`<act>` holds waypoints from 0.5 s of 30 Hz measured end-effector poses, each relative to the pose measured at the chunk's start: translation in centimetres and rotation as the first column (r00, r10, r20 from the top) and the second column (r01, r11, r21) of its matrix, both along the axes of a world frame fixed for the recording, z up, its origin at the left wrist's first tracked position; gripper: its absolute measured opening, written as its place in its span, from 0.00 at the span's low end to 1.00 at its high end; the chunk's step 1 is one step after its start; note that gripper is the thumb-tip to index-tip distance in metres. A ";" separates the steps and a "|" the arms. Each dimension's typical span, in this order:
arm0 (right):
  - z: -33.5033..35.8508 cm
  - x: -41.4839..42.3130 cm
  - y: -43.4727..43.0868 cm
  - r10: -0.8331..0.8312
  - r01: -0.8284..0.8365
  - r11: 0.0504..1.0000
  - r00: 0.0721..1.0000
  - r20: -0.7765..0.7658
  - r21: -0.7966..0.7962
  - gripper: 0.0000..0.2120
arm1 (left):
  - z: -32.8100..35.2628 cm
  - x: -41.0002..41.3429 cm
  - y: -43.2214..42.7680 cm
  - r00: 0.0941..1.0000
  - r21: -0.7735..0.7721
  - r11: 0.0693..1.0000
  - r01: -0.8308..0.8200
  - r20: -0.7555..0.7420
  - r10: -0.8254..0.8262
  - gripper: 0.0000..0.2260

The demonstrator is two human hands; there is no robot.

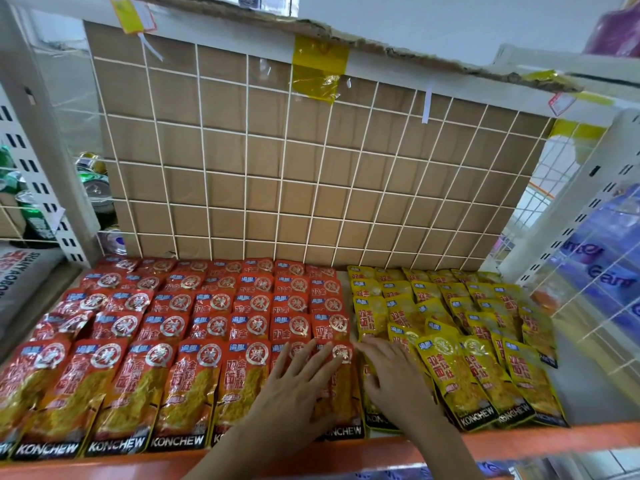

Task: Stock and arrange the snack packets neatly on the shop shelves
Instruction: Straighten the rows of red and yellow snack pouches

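Red snack packets (pixel 194 327) lie in overlapping rows across the left and middle of the shelf (pixel 502 436). Yellow snack packets (pixel 485 327) fill the right part, their rows more uneven. My left hand (pixel 294 386) lies flat with straight spread fingers on the rightmost red packets of the front row. My right hand (pixel 394 372) rests with spread fingers on a front-row yellow packet (pixel 375 415) beside the red ones, covering most of it.
A white wire grid with a cardboard sheet (pixel 311 161) behind it backs the shelf. The shelf's orange front edge runs along the bottom. Drink cans (pixel 93 181) stand beyond the left upright. Blue packaged goods (pixel 602 271) hang behind the wire panel at the right.
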State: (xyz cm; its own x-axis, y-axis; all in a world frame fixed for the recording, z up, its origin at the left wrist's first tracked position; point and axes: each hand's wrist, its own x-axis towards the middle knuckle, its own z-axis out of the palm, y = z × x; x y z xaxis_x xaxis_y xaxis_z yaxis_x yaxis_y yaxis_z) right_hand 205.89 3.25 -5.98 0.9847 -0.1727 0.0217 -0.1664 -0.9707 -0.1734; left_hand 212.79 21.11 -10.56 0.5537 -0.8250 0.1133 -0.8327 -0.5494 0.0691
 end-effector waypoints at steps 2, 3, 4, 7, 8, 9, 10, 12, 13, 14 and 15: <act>0.3 0.0 0.0 -0.009 0.010 1.000 1.000 -0.018 0.014 0.25 | 0.0 0.0 0.0 1.000 0.005 1.000 -0.004 -0.010 0.004 0.32; 0.2 0.0 0.0 -0.013 0.013 1.000 1.000 -0.025 0.019 0.24 | 0.0 -0.1 0.0 1.000 0.010 1.000 -0.006 -0.016 0.007 0.32; 0.1 0.0 -0.1 -0.016 0.016 1.000 0.999 -0.034 0.016 0.24 | 0.0 -0.1 0.0 1.000 0.015 1.000 -0.009 -0.019 0.009 0.32; 0.1 0.1 -0.1 -0.017 0.018 1.000 0.998 -0.065 0.011 0.26 | -0.1 0.0 0.0 1.000 0.029 1.000 -0.012 -0.014 0.012 0.33; 0.1 0.2 -0.1 -0.012 0.013 1.000 0.998 -0.067 0.010 0.27 | -0.1 0.1 0.0 1.000 0.036 0.999 -0.011 -0.012 0.011 0.33; 0.1 0.1 -0.1 -0.008 0.008 1.000 0.998 -0.069 0.008 0.29 | -0.1 0.1 0.0 1.000 0.042 0.999 -0.009 -0.009 0.009 0.33; 0.2 0.1 -0.1 0.000 0.000 1.000 0.997 -0.073 0.001 0.31 | 0.0 0.1 0.0 1.000 0.049 0.999 -0.008 -0.010 0.009 0.33; 0.0 0.0 -0.2 0.018 -0.019 1.000 0.997 -0.074 -0.011 0.30 | 0.0 0.1 0.0 1.000 0.055 0.998 -0.007 -0.010 0.008 0.33; 0.0 -0.1 -0.3 0.024 -0.023 1.000 0.998 -0.062 0.007 0.28 | 0.0 0.1 0.0 1.000 0.054 0.999 -0.008 -0.009 0.008 0.33; 0.0 0.0 -0.3 0.020 -0.019 0.999 0.999 -0.039 0.044 0.27 | 0.1 0.1 0.0 1.000 0.051 0.999 -0.008 -0.007 0.009 0.33; 0.1 0.0 -0.4 0.007 -0.006 0.996 1.000 -0.007 0.092 0.26 | 0.2 0.1 0.0 1.000 0.047 0.999 -0.010 -0.005 0.010 0.32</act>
State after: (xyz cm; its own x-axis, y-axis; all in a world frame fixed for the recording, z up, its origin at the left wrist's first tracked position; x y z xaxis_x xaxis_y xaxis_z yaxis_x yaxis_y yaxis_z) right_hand 205.92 2.85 -5.86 0.9859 -0.1671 -0.0015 -0.1618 -0.9518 -0.2605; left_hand 212.85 21.12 -10.39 0.5622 -0.8239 0.0716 -0.8270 -0.5602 0.0476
